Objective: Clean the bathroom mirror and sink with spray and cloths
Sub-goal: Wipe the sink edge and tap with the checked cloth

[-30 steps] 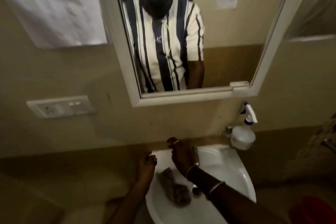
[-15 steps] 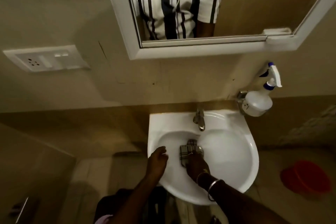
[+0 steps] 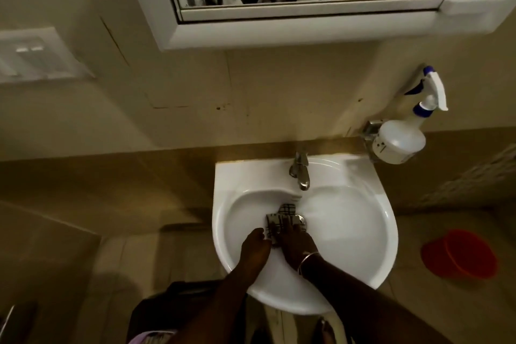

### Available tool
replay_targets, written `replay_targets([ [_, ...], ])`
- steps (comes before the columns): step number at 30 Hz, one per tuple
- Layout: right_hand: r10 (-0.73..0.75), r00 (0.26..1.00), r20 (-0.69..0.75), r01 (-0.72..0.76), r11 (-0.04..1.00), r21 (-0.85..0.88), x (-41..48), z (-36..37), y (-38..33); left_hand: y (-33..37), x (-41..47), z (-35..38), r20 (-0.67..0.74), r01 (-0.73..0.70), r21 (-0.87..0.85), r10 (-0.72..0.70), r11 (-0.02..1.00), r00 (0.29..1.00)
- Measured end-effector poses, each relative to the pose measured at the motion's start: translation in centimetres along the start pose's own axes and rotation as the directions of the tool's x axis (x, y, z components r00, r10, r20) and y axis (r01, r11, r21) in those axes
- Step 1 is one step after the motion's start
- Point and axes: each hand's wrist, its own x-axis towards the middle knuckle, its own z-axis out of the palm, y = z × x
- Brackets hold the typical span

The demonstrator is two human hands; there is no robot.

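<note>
Dim bathroom, white sink: checked cloth is lying bunched over the drain at basin centre, right hand covering its 6 o'clock end, left hand touching its 8 o'clock edge, finger curl unreadable; probably soft, limp, wet, so I'm suggesting gathering a fistful.
</note>
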Motion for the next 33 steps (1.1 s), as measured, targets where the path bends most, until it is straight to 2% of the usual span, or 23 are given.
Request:
replay_targets([
  [3, 0.032, 0.998, -0.048, -0.030, 0.998, 0.048, -0.2, -0.5, 0.8, -0.7, 1.3, 0.6, 0.007, 0.079, -0.085, -0.078, 0.993, 0.997],
  [5, 0.105, 0.987, -0.125, -0.081, 0.979, 0.185, -0.7, -0.8, 0.9, -0.5, 1.5, 0.8, 0.027, 0.123, -0.213, -0.120, 0.969, 0.992],
  [7, 0.181, 0.954, -0.240, -0.093, 0.937, 0.336, -1.3, -1.1, 0.7, 0.8, 0.8, 0.6, 0.058, 0.104, -0.386, -0.089, 0.917, 0.994],
  [9, 0.222, 0.895, -0.387, -0.032, 0.897, 0.440, -2.1, -1.7, -0.3, 2.5, 0.0, 0.2, 0.073, 0.089, -0.568, -0.058, 0.818, 0.996],
  [12, 0.188, 0.809, -0.557, 0.099, 0.891, 0.444, -2.5, -2.4, -2.0, 4.1, -0.4, -0.9, 0.074, 0.047, -0.696, 0.007, 0.716, 0.997],
  [15, 0.175, 0.726, -0.665, 0.178, 0.886, 0.428, -2.7, -3.5, -3.2, 5.0, -0.7, -2.5, 0.084, 0.009, -0.683, 0.066, 0.730, 0.994],
  [19, 0.042, 0.664, -0.747, 0.348, 0.866, 0.358, -3.5, -4.4, -4.0, 5.1, -0.6, -4.1, 0.036, -0.120, -0.635, 0.185, 0.763, 0.982],
  [21, 0.172, 0.671, -0.721, 0.330, 0.802, 0.498, -3.4, -4.4, -4.3, 5.6, -0.8, -5.1, 0.000, -0.151, -0.641, 0.196, 0.753, 0.981],
  [23, 0.380, 0.697, -0.608, 0.288, 0.629, 0.722, -2.7, -5.2, -4.9, 6.2, -0.5, -6.1, -0.023, -0.160, -0.629, 0.187, 0.761, 0.982],
  [25, 0.450, 0.707, -0.545, 0.313, 0.492, 0.812, -1.4, -5.8, -5.0, 7.0, 0.4, -6.9, -0.031, -0.174, -0.587, 0.192, 0.791, 0.981],
  [26, 0.461, 0.695, -0.552, 0.331, 0.477, 0.814, -0.8, -6.2, -4.9, 7.4, 0.9, -7.1, -0.029, -0.182, -0.557, 0.200, 0.811, 0.979],
  [28, 0.474, 0.643, -0.602, 0.344, 0.523, 0.780, 0.7, -6.9, -4.6, 8.7, 2.0, -7.2, -0.039, -0.205, -0.489, 0.213, 0.848, 0.976],
  [30, 0.475, 0.615, -0.629, 0.272, 0.620, 0.736, 2.4, -7.4, -4.1, 10.1, 3.2, -7.0, -0.088, -0.246, -0.424, 0.231, 0.872, 0.969],
  [32, 0.478, 0.659, -0.581, 0.171, 0.657, 0.735, 4.0, -8.0, -3.5, 10.9, 5.0, -6.5, -0.150, -0.306, -0.382, 0.268, 0.872, 0.952],
  [33, 0.500, 0.693, -0.519, 0.129, 0.622, 0.772, 4.6, -8.3, -3.2, 11.0, 6.0, -6.2, -0.175, -0.338, -0.359, 0.293, 0.870, 0.940],
])
